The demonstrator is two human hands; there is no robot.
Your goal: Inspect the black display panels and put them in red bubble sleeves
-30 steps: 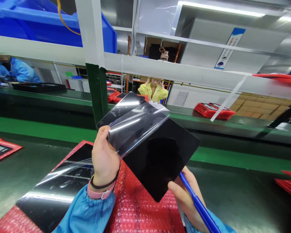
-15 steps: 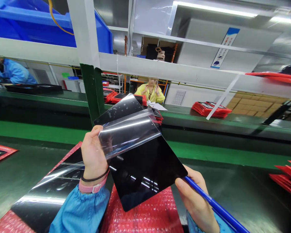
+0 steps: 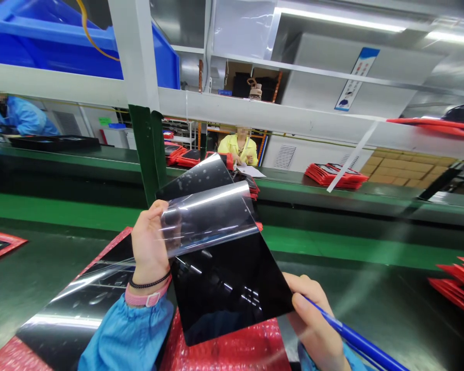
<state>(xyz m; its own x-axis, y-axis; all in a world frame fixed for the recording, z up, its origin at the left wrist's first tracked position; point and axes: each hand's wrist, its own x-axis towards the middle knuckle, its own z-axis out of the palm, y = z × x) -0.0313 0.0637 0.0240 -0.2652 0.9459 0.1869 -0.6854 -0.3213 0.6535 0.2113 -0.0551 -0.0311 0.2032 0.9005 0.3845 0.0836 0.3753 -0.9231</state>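
My left hand [image 3: 150, 247] is closed on the left edge of a black glossy panel [image 3: 232, 283] and on a clear film [image 3: 206, 216] that is peeled up and curls over the panel's top half. My right hand [image 3: 313, 324] pinches the panel's lower right corner and also holds a blue pen [image 3: 355, 340] that points down to the right. The panel is tilted in the air above a red bubble-wrap pouch [image 3: 232, 353]. Another black panel with loose clear film [image 3: 81, 304] lies flat under my left forearm.
A green conveyor belt [image 3: 371, 304] runs across in front of me. Red pouches lie at the left edge [image 3: 0, 245], at the right [image 3: 456, 288] and stacked on the far line [image 3: 336, 175]. A green-and-white post [image 3: 149, 149] stands close ahead. Two people work at the far benches.
The panel has tilted flatter and swung slightly left and down. The film stays peeled back in my left hand. My right hand and the pen shifted right and lower.
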